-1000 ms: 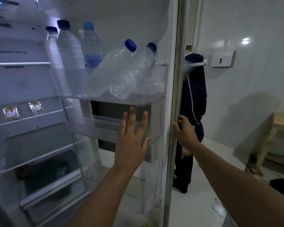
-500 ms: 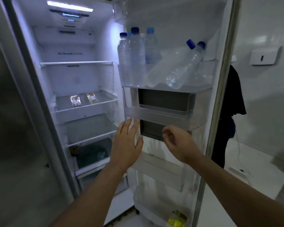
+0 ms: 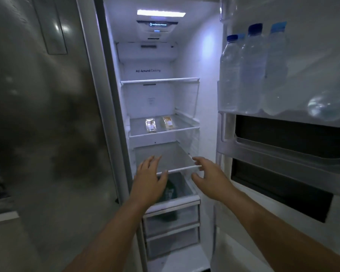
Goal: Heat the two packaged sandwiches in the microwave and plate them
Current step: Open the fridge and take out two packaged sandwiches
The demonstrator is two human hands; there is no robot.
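Two packaged sandwiches lie side by side on a middle glass shelf (image 3: 137,127) of the lit fridge: the left sandwich (image 3: 150,125) in shiny clear wrap, the right sandwich (image 3: 168,123) looking browner. Both my hands are raised in front of the shelf below them. My left hand (image 3: 150,180) is open, palm down, fingers spread. My right hand (image 3: 209,176) is open too, its fingertips at the front rim of that lower shelf (image 3: 180,169). Neither hand holds anything, and both are well short of the sandwiches.
The open fridge door (image 3: 283,146) stands at the right, its top bin holding several water bottles (image 3: 251,75). A steel door (image 3: 37,114) closes off the left. Drawers (image 3: 171,222) sit under the shelves, one with something dark green inside.
My view has swung left from the door bins into the fridge compartment. Both hands have left the door and moved in front of the lower shelf.
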